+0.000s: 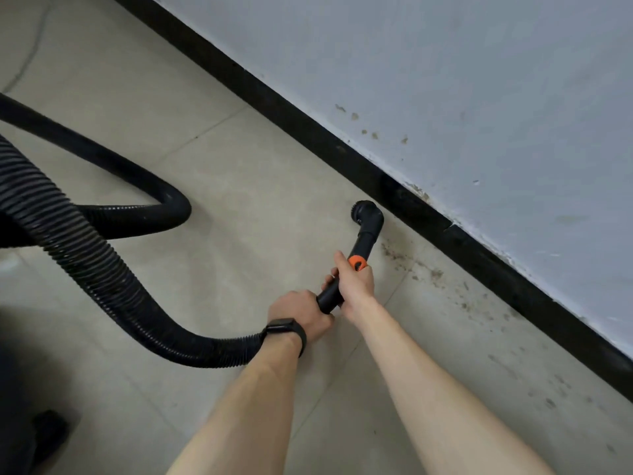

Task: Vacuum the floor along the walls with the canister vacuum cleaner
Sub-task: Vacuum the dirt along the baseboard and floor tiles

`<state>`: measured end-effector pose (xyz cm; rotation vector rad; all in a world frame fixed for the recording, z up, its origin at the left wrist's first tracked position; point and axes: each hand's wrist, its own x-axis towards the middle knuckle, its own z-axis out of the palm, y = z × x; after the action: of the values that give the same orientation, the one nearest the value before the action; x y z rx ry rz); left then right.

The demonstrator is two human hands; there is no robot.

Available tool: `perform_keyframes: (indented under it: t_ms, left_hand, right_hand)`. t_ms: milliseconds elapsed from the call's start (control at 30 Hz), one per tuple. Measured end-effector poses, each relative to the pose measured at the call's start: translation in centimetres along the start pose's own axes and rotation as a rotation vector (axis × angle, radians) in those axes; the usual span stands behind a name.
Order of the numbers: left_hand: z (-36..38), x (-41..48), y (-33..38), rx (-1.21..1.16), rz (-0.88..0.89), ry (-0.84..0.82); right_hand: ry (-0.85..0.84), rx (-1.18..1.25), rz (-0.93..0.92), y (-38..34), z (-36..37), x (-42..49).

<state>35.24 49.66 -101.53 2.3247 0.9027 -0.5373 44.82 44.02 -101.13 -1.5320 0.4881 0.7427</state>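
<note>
- Nozzle (pixel 367 214) where?
- On floor (pixel 239 166), against black baseboard (pixel 308 132). Fingers of both hands wrapped round the wand (pixel 361 246): right hand (pixel 356 282) far, left hand (pixel 301 311) near (hose end).
- Step?
- Mid edge pass. Next, probably: slide near-right over the dirt specks (pixel 435 273).

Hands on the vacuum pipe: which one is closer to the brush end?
The right hand, gripping below the orange ring, is closer to the brush head. The left hand, wearing the black wristband, holds the pipe farther back.
</note>
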Motion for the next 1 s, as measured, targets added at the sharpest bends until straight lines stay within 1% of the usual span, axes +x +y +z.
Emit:
perform_keyframes:
  t_ms: [133,300,367,467,567,633,767,900,1000]
  left_hand:
    - [-0.1,0.8,0.3,-0.038,0.009,0.028]
    - [-0.3,2.1,-0.8,-0.133,-0.007,-0.013]
    - [-0.5,2.6,-1.2,-0.208,-0.018,-0.036]
    - [-0.9,3.5,-0.9,-0.39,-0.059,-0.099]
    - [-1.1,4.3,-0.1,-0.514,-0.079,-0.169]
    - [-0.9,4.8,0.3,-0.538,-0.069,-0.198]
    - [0.0,5.0,0.6,-0.554,-0.062,-0.231]
    - [0.1,5.2,0.0,-0.538,-0.036,-0.247]
    - [-0.3,5.3,-0.5,-0.478,-0.003,-0.218]
  right_hand:
    - [0.024,-0.077,-0.028,-0.7,0.8,0.9]
    - [0.019,-0.089,-0.056,-0.7,2.2,1.6]
    - [-0.006,-0.067,-0.055,-0.9,2.7,1.6]
    - [-0.052,-0.008,-0.023,-1.8,3.2,1.6]
    - [-0.007,-0.027,-0.046,-2.9,3.8,1.9]
    - [0.037,-0.096,-0.078,-3.4,3.8,2.1]
    - [0.081,-0.17,-0.069,-3.2,3.1,2.3]
    - [0.122,-0.134,-0.079,-2.5,3.0,2.5]
    - [0.1,-0.104,-0.075,-2.4,3.1,2.5]
